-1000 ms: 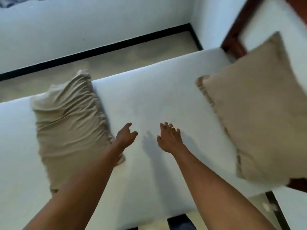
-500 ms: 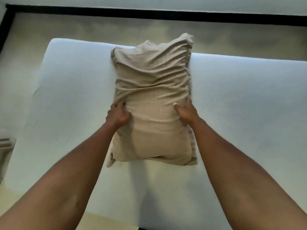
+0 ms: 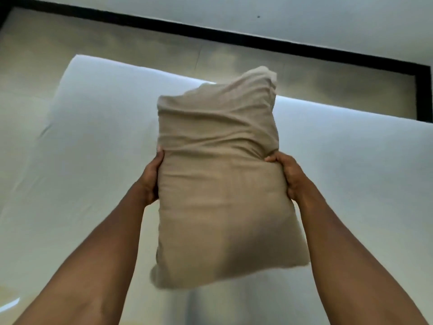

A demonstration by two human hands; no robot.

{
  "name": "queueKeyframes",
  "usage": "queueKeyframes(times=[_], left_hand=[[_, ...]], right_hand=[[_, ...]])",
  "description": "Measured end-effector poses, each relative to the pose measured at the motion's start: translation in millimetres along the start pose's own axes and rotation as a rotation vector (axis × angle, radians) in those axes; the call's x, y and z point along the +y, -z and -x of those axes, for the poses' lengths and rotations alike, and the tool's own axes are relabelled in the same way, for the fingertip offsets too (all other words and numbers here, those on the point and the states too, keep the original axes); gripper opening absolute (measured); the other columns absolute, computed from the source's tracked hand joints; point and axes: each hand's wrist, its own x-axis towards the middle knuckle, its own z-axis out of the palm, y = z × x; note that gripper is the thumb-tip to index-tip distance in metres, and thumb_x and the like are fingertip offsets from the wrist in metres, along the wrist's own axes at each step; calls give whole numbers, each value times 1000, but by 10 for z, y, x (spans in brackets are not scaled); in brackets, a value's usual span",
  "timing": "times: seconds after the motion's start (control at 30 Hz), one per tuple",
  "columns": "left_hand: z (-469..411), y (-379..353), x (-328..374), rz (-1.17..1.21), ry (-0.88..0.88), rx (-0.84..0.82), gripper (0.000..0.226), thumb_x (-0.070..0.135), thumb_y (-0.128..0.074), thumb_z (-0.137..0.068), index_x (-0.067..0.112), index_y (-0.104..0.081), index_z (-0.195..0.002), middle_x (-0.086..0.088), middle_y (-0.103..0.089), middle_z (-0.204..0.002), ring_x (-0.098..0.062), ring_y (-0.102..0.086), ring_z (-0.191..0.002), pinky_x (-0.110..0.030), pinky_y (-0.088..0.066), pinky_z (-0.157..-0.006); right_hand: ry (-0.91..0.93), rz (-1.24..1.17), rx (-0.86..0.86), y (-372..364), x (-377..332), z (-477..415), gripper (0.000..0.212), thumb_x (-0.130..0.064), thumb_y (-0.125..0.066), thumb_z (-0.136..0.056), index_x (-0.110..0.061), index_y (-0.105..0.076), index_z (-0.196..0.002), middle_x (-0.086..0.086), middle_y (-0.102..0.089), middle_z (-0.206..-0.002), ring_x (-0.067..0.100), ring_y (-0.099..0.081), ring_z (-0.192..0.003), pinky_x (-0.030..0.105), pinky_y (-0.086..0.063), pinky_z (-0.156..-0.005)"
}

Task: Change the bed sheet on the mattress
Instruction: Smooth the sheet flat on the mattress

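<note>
A beige pillow (image 3: 218, 184) hangs in the air above the mattress (image 3: 93, 148), which is covered by a white sheet. My left hand (image 3: 151, 178) grips the pillow's left edge, and my right hand (image 3: 289, 175) grips its right edge with the fingers curled into the fabric. The pillow's near end sags down toward me and casts a shadow on the sheet. The fingers of my left hand are mostly hidden behind the pillow.
Beyond the mattress lies a strip of pale floor (image 3: 117, 48), bounded by a black skirting board (image 3: 234, 38) and a white wall (image 3: 304, 17). The mattress's far left corner (image 3: 77, 59) is rounded.
Both hands moved to the creased pillow, took hold of its sides and lifted it off the mattress toward me. The other pillow at the right has left the view.
</note>
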Motion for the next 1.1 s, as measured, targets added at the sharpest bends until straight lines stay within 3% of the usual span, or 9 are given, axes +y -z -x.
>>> queueKeyframes(times=[0.13, 0.27, 0.4, 0.53, 0.67, 0.8, 0.9, 1.03, 1.1], left_hand=[[232, -261, 6, -153, 36, 69, 46, 41, -64, -90, 14, -67, -127, -14, -74, -113, -29, -70, -100, -38, -53, -86], [431, -520, -62, -304, 99, -9, 64, 30, -75, -67, 14, -64, -128, -13, -73, -117, -29, -68, -105, -40, -55, -90], [503, -943, -238, -374, 88, 108, 68, 58, -72, -79, 21, -58, -135, -8, -67, -127, -30, -63, -115, -48, -51, -100], [486, -1654, -559, -434, 94, 196, 124, 99, -58, -51, 26, -45, -149, -6, -56, -141, -31, -55, -125, -53, -46, -106], [219, -2775, -1116, -421, 77, 107, 119, 104, -57, -43, 42, -47, -145, -2, -55, -144, -32, -56, -125, -60, -45, -105], [461, -4282, -1757, -383, 48, 33, 124, 103, -59, -41, 36, -50, -144, -3, -56, -145, -32, -56, -125, -57, -45, -106], [924, -5412, -2297, -366, 15, 8, 111, 92, -60, -61, 22, -48, -148, -8, -53, -146, -34, -54, -127, -53, -44, -108], [1121, -6318, -2982, -386, -37, -21, 87, 79, -48, -84, 20, -46, -149, -8, -51, -149, -33, -50, -131, -50, -42, -109], [1106, -6632, -3312, -489, -107, -51, 86, 78, -39, -90, 27, -28, -158, -9, -37, -159, -35, -40, -141, -55, -35, -115]], right_hand=[[-99, 8, -56, 237, 96, 280, 40, -26, -68, -63, -15, -76, -101, 9, -77, -98, 24, -70, -86, 34, -53, -78], [-19, 133, 46, 517, 213, 412, 54, -44, -84, -70, -23, -70, -118, 0, -76, -113, 20, -72, -99, 37, -58, -85], [117, 87, 155, 963, 355, 703, 40, -35, -92, -66, -26, -73, -100, -6, -76, -108, 11, -71, -97, 29, -56, -87], [146, 109, 213, 1622, 440, 1132, 67, -54, -89, -65, -26, -70, -122, -8, -72, -120, 12, -68, -107, 32, -53, -98], [141, 148, 357, 2963, 526, 1770, 87, -74, -81, -59, -33, -63, -133, -10, -68, -128, 14, -65, -114, 40, -51, -105], [206, 163, 549, 4265, 573, 2368, 66, -54, -80, -77, -25, -63, -134, -4, -68, -129, 19, -64, -115, 34, -50, -101], [228, 224, 710, 5146, 744, 2739, 52, -48, -80, -79, -24, -68, -124, 0, -71, -121, 22, -65, -110, 31, -50, -90], [245, 255, 853, 5974, 1142, 3087, 56, -53, -78, -76, -28, -68, -126, -1, -72, -122, 20, -66, -110, 31, -52, -90], [235, 325, 948, 6260, 1438, 3126, 61, -58, -73, -79, -30, -63, -132, -1, -70, -126, 22, -65, -114, 33, -51, -94]])
